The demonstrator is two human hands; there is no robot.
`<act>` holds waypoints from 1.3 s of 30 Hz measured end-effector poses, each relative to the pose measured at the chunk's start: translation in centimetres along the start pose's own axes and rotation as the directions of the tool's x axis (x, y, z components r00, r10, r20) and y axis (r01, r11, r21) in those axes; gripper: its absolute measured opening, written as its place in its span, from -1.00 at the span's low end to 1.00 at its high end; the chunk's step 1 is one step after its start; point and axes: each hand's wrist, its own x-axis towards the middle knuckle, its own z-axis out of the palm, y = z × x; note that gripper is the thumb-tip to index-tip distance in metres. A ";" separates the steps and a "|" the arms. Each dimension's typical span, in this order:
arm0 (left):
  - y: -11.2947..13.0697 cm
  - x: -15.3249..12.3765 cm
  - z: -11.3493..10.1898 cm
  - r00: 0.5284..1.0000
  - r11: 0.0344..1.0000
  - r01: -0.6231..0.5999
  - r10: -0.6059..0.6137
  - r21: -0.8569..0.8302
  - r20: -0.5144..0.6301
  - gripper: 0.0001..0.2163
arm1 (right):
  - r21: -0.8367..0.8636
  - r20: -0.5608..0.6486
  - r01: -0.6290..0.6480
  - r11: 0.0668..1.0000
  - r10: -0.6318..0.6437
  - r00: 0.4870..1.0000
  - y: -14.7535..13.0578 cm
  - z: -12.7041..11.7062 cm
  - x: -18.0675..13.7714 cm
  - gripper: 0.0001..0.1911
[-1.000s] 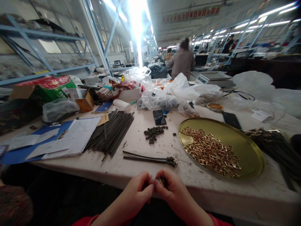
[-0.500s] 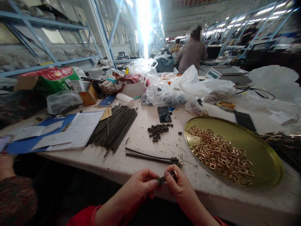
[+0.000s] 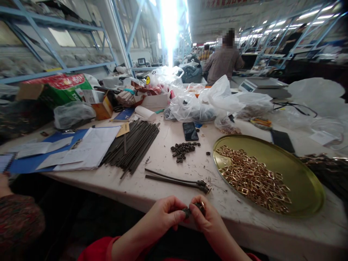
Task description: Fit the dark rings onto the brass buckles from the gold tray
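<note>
At the table's front edge, my left hand (image 3: 170, 213) pinches a short dark strap (image 3: 187, 211) between thumb and fingers. My right hand (image 3: 203, 214) is closed on the same strap's other end, where a small gold buckle (image 3: 202, 206) shows at the fingers. Most of the strap is hidden by my hands. Just beyond them lie finished-looking straps with buckles (image 3: 174, 184). Further back are a heap of small dark loops (image 3: 181, 149) and a bundle of long dark strips (image 3: 138, 145). Many gold buckles (image 3: 252, 177) lie on a round gold tray (image 3: 304, 181) to the right.
A phone (image 3: 190, 131) lies behind the loops. Papers on a blue folder (image 3: 87, 148) cover the left side. Plastic bags (image 3: 201, 105) and a scale (image 3: 262, 87) stand at the back. Another person's sleeve (image 3: 20, 224) is at the left edge.
Both hands stay closed on the strap and have shifted slightly; the fingers have come closer together, and less strap shows between them. The view has moved a little.
</note>
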 end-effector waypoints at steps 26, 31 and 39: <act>0.0 -1.9 0.1 0.979 0.794 -0.179 0.089 0.581 0.181 -0.63 | 0.020 0.212 -0.060 0.998 0.055 0.976 -0.8 -0.7 -2.3 -0.75; 0.0 -1.9 0.3 0.978 0.778 -0.181 0.081 0.601 0.190 -0.61 | -0.132 0.166 0.025 0.991 -0.003 0.986 -0.8 -1.0 -2.4 -0.86; -0.3 -1.0 0.2 0.985 0.760 -0.135 0.036 0.636 0.166 -0.64 | -0.103 0.157 0.068 0.992 -0.051 0.986 -0.3 -0.9 -2.2 -0.84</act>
